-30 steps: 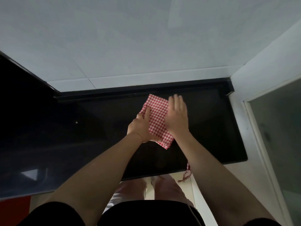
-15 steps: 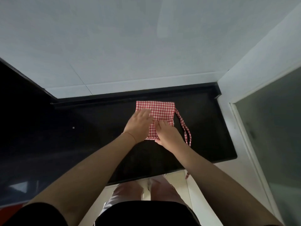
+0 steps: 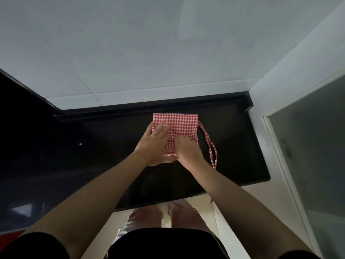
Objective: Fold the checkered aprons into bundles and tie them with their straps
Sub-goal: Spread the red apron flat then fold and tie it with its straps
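A folded red-and-white checkered apron (image 3: 179, 124) lies flat on the black countertop (image 3: 233, 146), close to the back wall. My left hand (image 3: 154, 144) lies flat on its left half with fingers straight. My right hand (image 3: 188, 151) rests on the apron's near edge with its fingers curled down onto the cloth; whether it grips a fold is unclear. A checkered strap (image 3: 210, 144) loops out from the apron's right side across the counter toward the front.
The counter ends at a raised black ledge (image 3: 168, 107) under a pale tiled wall. A white wall and a frosted glass panel (image 3: 308, 146) bound the right side. My legs and the floor show below the counter's front edge.
The apron went from a tilted diamond to a square lying flat near the wall, strap now on the counter. My right hand moved from on top to the near edge; left hand flattened.
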Available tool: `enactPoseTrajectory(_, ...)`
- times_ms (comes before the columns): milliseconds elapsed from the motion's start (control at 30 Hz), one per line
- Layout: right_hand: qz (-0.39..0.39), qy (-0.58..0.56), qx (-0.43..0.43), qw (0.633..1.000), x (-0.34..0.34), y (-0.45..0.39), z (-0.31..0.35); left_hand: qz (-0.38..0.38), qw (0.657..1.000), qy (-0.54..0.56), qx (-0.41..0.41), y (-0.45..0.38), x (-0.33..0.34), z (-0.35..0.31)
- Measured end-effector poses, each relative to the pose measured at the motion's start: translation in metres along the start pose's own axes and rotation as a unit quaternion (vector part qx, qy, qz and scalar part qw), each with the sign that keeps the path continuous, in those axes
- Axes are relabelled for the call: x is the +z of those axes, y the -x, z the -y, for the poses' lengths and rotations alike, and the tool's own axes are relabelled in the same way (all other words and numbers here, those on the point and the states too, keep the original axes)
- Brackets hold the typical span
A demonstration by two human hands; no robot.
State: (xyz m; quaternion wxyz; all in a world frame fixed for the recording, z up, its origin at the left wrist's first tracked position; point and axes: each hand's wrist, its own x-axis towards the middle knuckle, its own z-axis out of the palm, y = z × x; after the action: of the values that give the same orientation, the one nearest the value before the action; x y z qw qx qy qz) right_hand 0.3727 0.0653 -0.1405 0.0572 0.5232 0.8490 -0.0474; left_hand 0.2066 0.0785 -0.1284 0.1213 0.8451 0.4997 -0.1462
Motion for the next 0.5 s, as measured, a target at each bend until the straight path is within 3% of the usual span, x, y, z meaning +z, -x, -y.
enactPoseTrajectory(67,0.037,-0.04,-0.008,0.998,-0.006,-0.005,-0.006,0.022,0.999,0.023,0.028,0.0,-0.001,-0.006)
enactPoseTrajectory(133,0.054,-0.076,-0.006,0.996,-0.009,-0.006,-0.015,-0.01,0.994,0.107,0.0,-0.001,0.001,-0.008)
enactPoseTrajectory(200,0.054,-0.093,-0.018,0.994,-0.008,-0.003,-0.03,-0.064,0.973,0.216,-0.042,-0.001,0.001,-0.005)
enactPoseTrajectory(333,0.079,-0.171,-0.012,0.982,-0.011,0.003,-0.055,-0.063,0.933,0.347,-0.079,-0.001,-0.004,0.007)
enactPoseTrajectory(433,0.135,-0.299,0.116,0.938,-0.025,-0.011,-0.068,-0.071,0.893,0.425,-0.133,-0.004,-0.003,0.017)
enactPoseTrajectory(500,0.132,-0.432,0.189,0.872,-0.033,-0.018,-0.083,-0.071,0.851,0.486,-0.183,-0.012,-0.006,0.022)
